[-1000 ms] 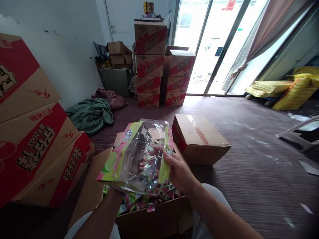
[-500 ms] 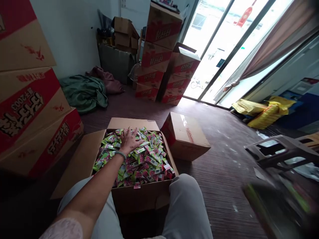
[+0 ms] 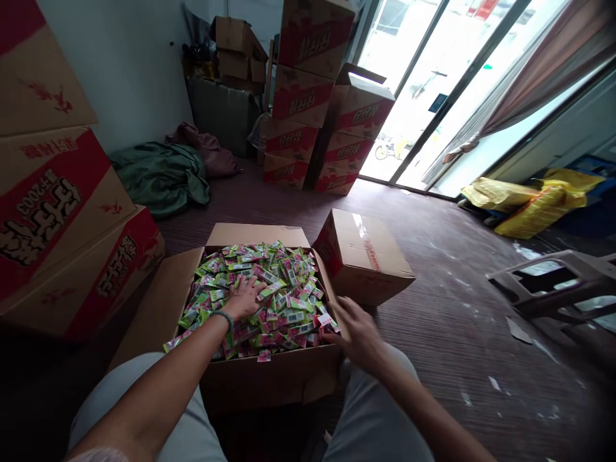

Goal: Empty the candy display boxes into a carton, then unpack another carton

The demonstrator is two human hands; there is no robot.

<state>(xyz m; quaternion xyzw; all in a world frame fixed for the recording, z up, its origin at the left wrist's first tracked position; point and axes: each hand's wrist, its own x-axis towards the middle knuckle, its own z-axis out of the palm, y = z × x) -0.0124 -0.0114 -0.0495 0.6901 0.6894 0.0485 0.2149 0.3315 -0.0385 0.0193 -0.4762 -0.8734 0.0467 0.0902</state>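
Observation:
An open cardboard box sits between my knees, heaped with several small green and pink candy packets. My left hand lies palm down on the packets near the middle of the heap, fingers spread and digging in a little. My right hand is at the box's right front corner, fingertips touching the packets at the edge. Neither hand visibly grips anything. The clear plastic bag is out of view.
A sealed brown carton lies just right of the open box. Red-and-brown cartons are stacked at my left and more cartons stand at the back by the glass door. Green cloth lies by the wall. A plastic stool lies tipped at right.
The clear bag I held a second ago has gone off to the right and out of view. My left hand dropped onto the packets and pulled nearer; my right hand came back to the box's corner.

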